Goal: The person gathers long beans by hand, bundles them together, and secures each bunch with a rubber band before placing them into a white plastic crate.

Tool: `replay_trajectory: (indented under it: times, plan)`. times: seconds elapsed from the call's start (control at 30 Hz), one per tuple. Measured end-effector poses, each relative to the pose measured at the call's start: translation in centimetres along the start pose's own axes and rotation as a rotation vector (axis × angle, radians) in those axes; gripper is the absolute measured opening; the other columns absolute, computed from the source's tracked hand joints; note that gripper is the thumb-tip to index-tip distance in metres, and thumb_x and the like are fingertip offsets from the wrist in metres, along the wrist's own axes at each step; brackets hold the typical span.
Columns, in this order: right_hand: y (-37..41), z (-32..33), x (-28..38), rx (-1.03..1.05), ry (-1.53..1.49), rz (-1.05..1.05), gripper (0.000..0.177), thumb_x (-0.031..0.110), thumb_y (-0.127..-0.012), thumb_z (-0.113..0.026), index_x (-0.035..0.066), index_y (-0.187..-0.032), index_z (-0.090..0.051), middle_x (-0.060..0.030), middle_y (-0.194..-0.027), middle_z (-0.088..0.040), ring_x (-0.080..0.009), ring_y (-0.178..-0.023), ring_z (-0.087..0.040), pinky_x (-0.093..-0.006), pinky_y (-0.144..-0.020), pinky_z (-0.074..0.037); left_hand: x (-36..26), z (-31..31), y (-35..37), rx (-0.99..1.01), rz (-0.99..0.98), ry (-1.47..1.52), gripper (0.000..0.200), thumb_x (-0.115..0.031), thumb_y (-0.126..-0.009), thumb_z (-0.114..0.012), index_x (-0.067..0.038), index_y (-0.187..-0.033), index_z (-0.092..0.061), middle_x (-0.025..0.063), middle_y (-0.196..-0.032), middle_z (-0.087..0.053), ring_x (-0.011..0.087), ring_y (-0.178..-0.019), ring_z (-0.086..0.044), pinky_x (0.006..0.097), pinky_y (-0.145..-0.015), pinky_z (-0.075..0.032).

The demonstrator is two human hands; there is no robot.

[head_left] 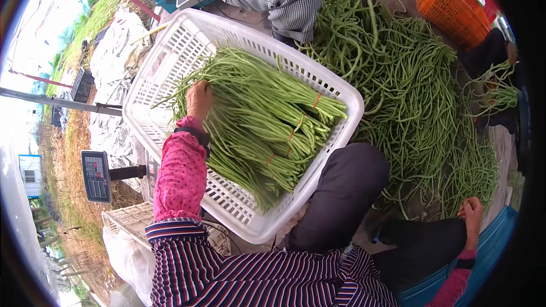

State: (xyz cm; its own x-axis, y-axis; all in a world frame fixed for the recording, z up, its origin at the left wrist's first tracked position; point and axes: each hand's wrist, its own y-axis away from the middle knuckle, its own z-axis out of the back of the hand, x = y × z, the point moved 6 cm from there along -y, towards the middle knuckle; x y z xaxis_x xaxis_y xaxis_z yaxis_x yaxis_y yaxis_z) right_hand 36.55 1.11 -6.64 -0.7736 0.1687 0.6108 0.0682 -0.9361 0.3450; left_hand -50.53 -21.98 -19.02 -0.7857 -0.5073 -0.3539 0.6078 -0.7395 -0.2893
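Note:
My left hand (199, 99) reaches into a white plastic basket (355, 102), its fingers bent down on the loose ends of the green long beans (250, 88). The beans lie in several bundles, with orange-red bands (291, 135) round their right-hand ends. At the lower right, my right hand (471, 213) is closed beside my dark trouser leg, near the edge of a bean heap. Whatever may be between its fingers is too small to make out.
A large heap of loose long beans (409, 96) covers the ground at right. Beyond it stands an orange crate (449, 8). A scale display (96, 176) is left of the basket. Another person's checked garment (293, 8) shows at the top; a further person is at far right.

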Motion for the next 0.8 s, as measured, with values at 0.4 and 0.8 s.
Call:
replay_trajectory:
  times: [0.4,0.8]
  plan:
    - [-0.2,0.2,-0.6,0.005,-0.006,-0.010,0.013,0.016,-0.093,-0.049,0.005,-0.086,-0.052,-0.0025,-0.067,-0.056,-0.0069,-0.049,-0.056,-0.0197,-0.043,-0.039,-0.3,-1.5,-0.6,0.077,0.202,-0.182,0.020,-0.025,-0.080,-0.055,-0.009,-0.084,-0.066,0.0171,-0.082,-0.066,0.0369,-0.082,-0.062,0.0450,-0.074,-0.048]
    - [-0.3,0.5,-1.3,-0.010,-0.030,-0.012,0.014,0.017,-0.093,-0.048,0.005,-0.090,-0.055,-0.0027,-0.069,-0.057,-0.0071,-0.051,-0.057,-0.0194,-0.044,-0.040,6.9,-1.8,0.6,-0.255,0.914,0.943,0.020,-0.008,-0.081,-0.051,0.002,-0.091,-0.065,0.0127,-0.070,-0.066,0.0182,-0.045,-0.054,0.0291,-0.041,-0.040]
